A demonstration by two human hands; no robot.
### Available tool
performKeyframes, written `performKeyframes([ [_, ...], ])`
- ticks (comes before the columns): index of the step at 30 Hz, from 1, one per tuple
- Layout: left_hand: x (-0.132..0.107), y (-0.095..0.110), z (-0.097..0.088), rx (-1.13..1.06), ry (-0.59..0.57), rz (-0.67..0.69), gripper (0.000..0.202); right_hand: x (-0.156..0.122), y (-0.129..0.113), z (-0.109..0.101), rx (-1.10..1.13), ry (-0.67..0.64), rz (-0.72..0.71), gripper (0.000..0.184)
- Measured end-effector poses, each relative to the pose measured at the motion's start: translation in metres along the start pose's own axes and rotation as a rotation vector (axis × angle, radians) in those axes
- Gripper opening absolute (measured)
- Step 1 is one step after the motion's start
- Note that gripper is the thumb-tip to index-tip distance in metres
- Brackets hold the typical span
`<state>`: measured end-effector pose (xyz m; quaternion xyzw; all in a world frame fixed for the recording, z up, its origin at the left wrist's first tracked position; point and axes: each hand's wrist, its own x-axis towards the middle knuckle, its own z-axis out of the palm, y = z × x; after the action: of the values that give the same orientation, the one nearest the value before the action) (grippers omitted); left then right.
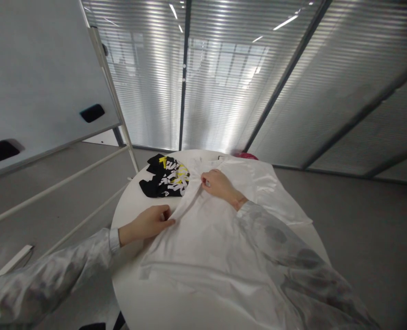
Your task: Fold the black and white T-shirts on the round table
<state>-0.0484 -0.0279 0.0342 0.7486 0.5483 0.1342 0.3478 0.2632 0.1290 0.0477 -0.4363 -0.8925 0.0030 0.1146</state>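
A white garment (220, 243), perhaps a shirt, lies spread over a round white table (127, 229). My left hand (150, 223) is at the garment's left edge, thumb and fingers pinched on the cloth there. Farther up the same edge, my right hand (220, 185) grips a fold between thumb and curled fingers. Creases run along the edge between both hands. Beside the garment, on the left, sits a bunched black cloth (160, 178) with white and yellow print.
At the far table edge a red item (247, 156) shows partly behind the garment. A whiteboard on a metal frame (117, 110) stands to the left. Ribbed translucent panels (217, 91) form the wall behind the table. Grey floor (361, 220) lies on the right.
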Motion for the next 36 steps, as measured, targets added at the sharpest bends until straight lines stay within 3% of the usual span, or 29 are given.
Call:
performKeyframes([
  [3, 0.004, 0.002, 0.003, -0.335, -0.066, -0.041, 0.047, -0.001, 0.002, 0.002, -0.007, -0.008, -0.008, 0.013],
  [7, 0.004, 0.011, 0.007, -0.672, -0.096, -0.211, 0.056, 0.0, 0.002, 0.005, -0.022, -0.028, -0.015, 0.012],
  [11, 0.001, 0.012, 0.012, -0.842, -0.013, -0.32, 0.056, 0.0, 0.001, 0.006, -0.042, -0.046, -0.018, 0.011],
  [14, 0.001, 0.007, 0.015, -0.851, 0.002, -0.342, 0.059, -0.001, 0.003, 0.007, -0.065, -0.049, -0.023, 0.009],
  [20, -0.001, 0.003, 0.013, -0.643, -0.096, -0.216, 0.058, -0.002, 0.009, 0.011, -0.08, -0.013, -0.074, 0.007],
  [25, -0.008, 0.005, 0.008, -0.102, -0.063, 0.006, 0.038, -0.003, 0.008, 0.008, -0.104, 0.012, -0.093, 0.007],
  [30, -0.031, 0.016, 0.001, 0.331, -0.074, 0.014, 0.017, -0.005, 0.01, 0.003, -0.142, 0.076, -0.002, 0.01],
  [36, -0.053, 0.031, -0.002, 0.528, -0.101, 0.074, 0.003, -0.005, 0.013, 0.006, -0.12, 0.06, 0.05, 0.014],
])
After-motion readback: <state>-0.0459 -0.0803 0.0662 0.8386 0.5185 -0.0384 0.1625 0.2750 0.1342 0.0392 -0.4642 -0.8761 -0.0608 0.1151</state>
